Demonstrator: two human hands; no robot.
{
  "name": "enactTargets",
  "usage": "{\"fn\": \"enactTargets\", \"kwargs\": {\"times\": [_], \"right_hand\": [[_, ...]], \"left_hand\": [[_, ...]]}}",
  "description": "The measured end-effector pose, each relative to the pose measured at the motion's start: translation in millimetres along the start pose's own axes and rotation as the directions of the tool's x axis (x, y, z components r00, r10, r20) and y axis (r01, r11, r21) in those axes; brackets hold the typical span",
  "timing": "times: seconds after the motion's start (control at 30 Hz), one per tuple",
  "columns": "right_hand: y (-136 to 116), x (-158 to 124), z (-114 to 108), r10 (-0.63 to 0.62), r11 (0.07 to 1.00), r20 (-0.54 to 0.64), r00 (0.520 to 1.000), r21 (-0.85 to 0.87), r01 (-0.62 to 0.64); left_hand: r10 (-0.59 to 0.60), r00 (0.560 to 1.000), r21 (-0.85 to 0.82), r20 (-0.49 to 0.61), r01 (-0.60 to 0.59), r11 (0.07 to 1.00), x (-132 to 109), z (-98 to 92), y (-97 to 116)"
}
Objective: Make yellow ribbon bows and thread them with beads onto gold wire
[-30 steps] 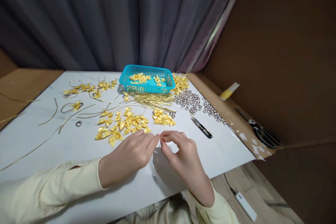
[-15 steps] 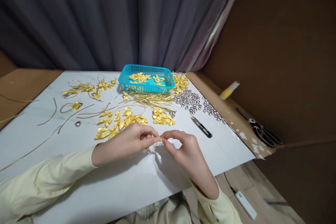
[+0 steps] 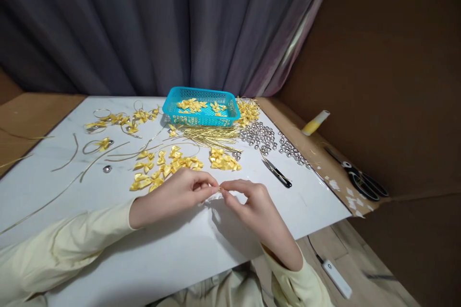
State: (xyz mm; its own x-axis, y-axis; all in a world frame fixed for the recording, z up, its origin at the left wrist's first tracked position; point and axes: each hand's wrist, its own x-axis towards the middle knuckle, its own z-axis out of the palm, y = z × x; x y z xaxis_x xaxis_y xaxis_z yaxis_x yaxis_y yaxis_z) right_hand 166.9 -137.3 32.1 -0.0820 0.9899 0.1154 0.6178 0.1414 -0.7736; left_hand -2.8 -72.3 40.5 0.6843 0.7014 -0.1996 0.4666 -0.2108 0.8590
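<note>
My left hand [image 3: 183, 193] and my right hand [image 3: 248, 201] meet fingertip to fingertip above the white tabletop, both closed in a pinch. A tiny yellowish bit shows between the fingertips, mostly hidden, too small to name. Just beyond my left hand lies a group of yellow ribbon bows [image 3: 169, 165]. A smaller heap of yellow bows [image 3: 224, 159] sits straight ahead of my fingers. Black-handled thread snips [image 3: 276, 172] rest to the right of my right hand.
A turquoise basket [image 3: 201, 120] with yellow bows stands at the back. Before it lie gold cords [image 3: 209, 138], with silver beads [image 3: 259, 135] to their right. Finished-looking bow loops [image 3: 104, 144] lie left. Scissors [image 3: 360, 180] and a glue tube [image 3: 316, 123] are at the right edge.
Both hands keep nearly the same place and pinch. Less of the small yellowish bit shows between the fingertips now. The view has shifted very slightly.
</note>
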Motion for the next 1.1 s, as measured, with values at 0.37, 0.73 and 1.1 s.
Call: {"fn": "enactTargets", "kwargs": {"times": [0.37,0.73,1.1], "right_hand": [[4,3,-15,0.141,0.945,0.24,0.961,0.257,-0.203],[9,3,-24,0.016,0.947,0.25,0.968,0.306,-0.095],[6,-14,-4,-0.254,0.949,0.016,0.967,-0.19,0.253]], "left_hand": [[-0.001,0.983,-0.239,0.186,0.046,0.97,5,-10.8,-2],[-0.018,0.954,-0.489,0.3,0.17,0.856,7,-10.4,-3],[-0.076,0.972,-0.477,0.22,0.175,0.861,6,-4.2,-4]]}}
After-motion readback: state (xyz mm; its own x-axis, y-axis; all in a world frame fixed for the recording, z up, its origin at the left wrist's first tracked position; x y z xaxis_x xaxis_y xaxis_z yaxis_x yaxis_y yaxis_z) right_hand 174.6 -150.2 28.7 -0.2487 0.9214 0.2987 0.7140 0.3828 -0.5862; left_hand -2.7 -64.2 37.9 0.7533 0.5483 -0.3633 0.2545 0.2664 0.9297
